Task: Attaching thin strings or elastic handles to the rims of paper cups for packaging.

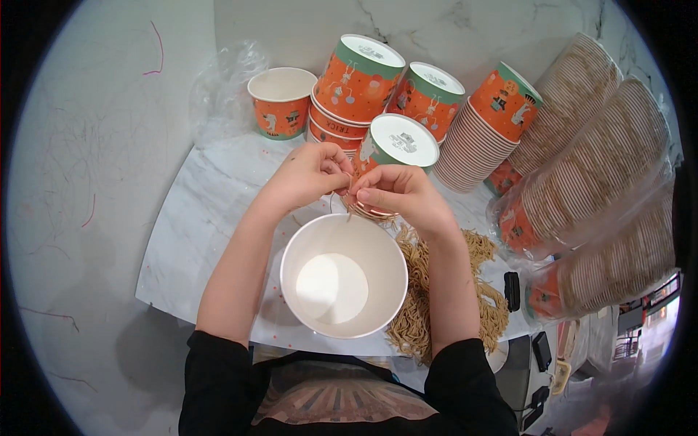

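Observation:
My left hand (314, 173) and my right hand (407, 195) meet above the far rim of a large white paper tub (294, 280). Both are closed in a pinch, fingertips nearly touching, on a thin tan string (350, 207); its exact shape is mostly hidden by the fingers. The tub stands upright, and its white bottom shows with nothing lying on it. To its right, partly under my right forearm, lies a heap of tan string (411, 320). Just beyond my fingers an upside-down orange and green paper tub (403, 142) shows its white base.
Behind stand an upright patterned tub (282, 109), stacked tubs (360, 80), another upturned tub (425, 94) and a tall nested stack (476, 145). Long plastic-wrapped stacks (589, 167) lean at the right. A small black object (512, 291) lies beside the string. A wall (94, 182) borders the left.

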{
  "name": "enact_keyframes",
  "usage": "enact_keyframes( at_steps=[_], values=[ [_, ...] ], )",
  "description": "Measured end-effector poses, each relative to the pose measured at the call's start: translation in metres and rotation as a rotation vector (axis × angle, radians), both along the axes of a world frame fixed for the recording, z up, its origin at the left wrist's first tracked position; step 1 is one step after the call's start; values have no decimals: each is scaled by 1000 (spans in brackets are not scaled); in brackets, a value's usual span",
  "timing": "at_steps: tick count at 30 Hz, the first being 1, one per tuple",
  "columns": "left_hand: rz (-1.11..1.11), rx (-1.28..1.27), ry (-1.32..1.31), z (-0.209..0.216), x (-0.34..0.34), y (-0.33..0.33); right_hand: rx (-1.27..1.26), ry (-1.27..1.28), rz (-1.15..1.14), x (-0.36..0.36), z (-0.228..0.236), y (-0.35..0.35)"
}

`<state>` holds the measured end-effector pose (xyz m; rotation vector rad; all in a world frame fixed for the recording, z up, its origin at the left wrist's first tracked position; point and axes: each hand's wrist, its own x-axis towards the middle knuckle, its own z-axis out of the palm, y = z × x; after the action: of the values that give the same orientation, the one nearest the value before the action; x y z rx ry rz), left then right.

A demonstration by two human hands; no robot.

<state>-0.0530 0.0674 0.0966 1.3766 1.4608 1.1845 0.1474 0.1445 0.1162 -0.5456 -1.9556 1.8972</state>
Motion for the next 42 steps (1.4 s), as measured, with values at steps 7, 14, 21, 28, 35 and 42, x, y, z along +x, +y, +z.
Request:
enact_keyframes(
  at_steps=[7,14,21,28,35,42],
  values=[
    [30,30,89,2,1,-2,331,-181,-236,1,-3,2],
    [99,223,489,8,3,-11,638,-313,-336,-3,-8,-3],
    [-186,33,6,9,-9,-9,544,-228,-105,-4,-8,-4],
    [-215,-115,-107,11,-15,-11,414,-137,-103,-7,-13,-5],
    [-176,-127,-112,12,-17,-8,365,-59,-82,-3,-8,-8],
    [-219,-101,-129,13,-18,-11,585,-117,-46,-1,-3,-12]
  ],
)
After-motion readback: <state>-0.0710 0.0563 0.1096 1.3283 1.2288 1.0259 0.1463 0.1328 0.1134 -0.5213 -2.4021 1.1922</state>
